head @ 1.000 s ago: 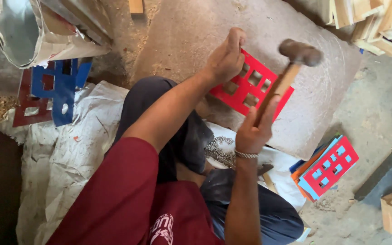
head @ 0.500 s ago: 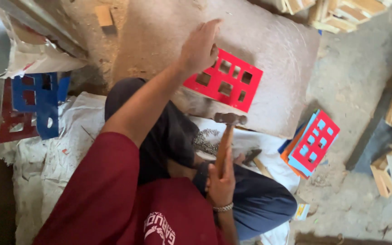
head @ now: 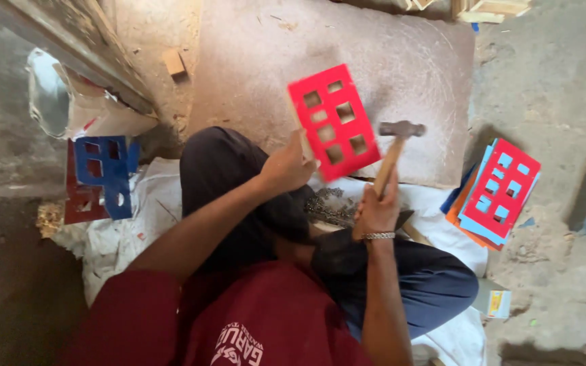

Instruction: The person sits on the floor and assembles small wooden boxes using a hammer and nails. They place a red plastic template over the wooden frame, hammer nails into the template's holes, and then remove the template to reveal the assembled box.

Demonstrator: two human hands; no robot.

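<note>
Landmark for all positions: the flat stone slab (head: 401,74) in front of the seated person.

Right hand (head: 376,211), at the slab's near edge: fingers wrapped tight round the lower end of a wooden-handled hammer (head: 391,154). Handle stands almost upright; the metal head sits just above the slab's near right part, beside the panel.

Left hand (head: 289,166), also at the near edge: fingers closed on the lower left edge of a red panel (head: 334,120) with rectangular cut-outs. The panel is on the near middle of the slab, tilted; whether its far end rests on the stone I cannot tell.

Handling, judged: panel looks thin, stiff and light, probably wood. The bars between the cut-outs are narrow and likely the weak spots. Best grip is on the solid outer border, as here. Painted face may be a little slick.

Right of the slab: stack of red, blue and orange panels (head: 500,193). Left of it: blue panels (head: 106,173).
</note>
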